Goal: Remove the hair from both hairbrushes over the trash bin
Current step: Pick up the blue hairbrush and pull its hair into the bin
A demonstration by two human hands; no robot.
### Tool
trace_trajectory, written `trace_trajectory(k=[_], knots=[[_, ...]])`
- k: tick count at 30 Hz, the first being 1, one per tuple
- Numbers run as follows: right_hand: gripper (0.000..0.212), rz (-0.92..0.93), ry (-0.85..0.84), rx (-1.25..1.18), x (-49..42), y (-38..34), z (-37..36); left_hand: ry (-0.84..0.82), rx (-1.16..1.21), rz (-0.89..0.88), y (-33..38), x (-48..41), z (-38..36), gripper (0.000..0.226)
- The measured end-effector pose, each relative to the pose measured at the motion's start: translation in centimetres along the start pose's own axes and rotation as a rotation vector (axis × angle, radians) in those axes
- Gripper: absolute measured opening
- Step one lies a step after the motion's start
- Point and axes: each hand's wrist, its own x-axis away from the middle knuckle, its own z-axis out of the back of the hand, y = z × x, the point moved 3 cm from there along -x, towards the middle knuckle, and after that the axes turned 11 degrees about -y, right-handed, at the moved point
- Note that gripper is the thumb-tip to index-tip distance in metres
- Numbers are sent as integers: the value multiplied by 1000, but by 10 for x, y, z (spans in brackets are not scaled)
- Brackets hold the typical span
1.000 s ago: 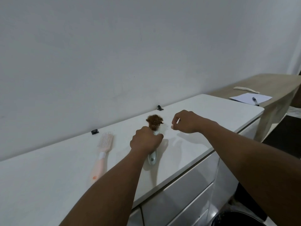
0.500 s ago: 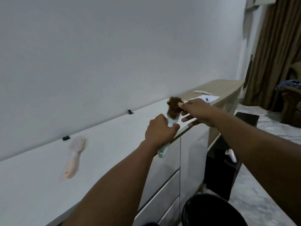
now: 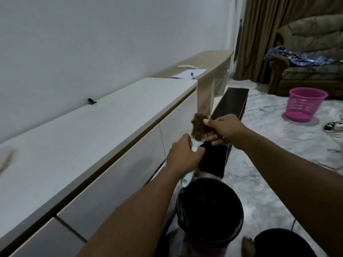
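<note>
My left hand (image 3: 182, 156) grips the handle of a light blue hairbrush (image 3: 187, 178), held upright past the front edge of the white cabinet top (image 3: 92, 134). A thick clump of brown hair (image 3: 199, 125) covers the bristles. My right hand (image 3: 224, 129) pinches that clump at the brush head. A black trash bin (image 3: 209, 210) stands on the floor just below the brush handle. The second, pink hairbrush (image 3: 5, 160) is a blur at the far left edge of the cabinet top.
A dark box (image 3: 230, 102) leans beside the cabinet, behind the hands. A wooden desk (image 3: 213, 58) with paper and a pen lies further back. A pink basket (image 3: 305, 103) and cables sit on the marble floor, with a brown armchair (image 3: 306, 52) beyond.
The view swung right and down. Both hands carried the blue hairbrush off the cabinet top to above the black bin, and my right hand closed onto the hair clump.
</note>
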Motion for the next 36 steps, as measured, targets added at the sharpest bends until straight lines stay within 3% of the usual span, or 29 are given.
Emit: trace_trajectory(k=[3,9,15,21,27,36], knots=[[37,-85,23,-32,-16,63,0,-106,-2,39,-37,-9,-45,27],[24,-291,65,-63,-46,224,-25,-318,58,173,-138,-10,-140,25],[24,-388,72,-56,-74,321,-34,-467,123,341,-215,-28,-210,19],[27,-435,90,-29,-92,393,-39,-539,210,417,-256,-33,-261,44],[27,-515,47,-142,-109,426,-61,-503,363,554,-279,-20,-286,25],[29,-596,164,-420,-134,421,-55,-487,479,547,-278,-59,-308,34]])
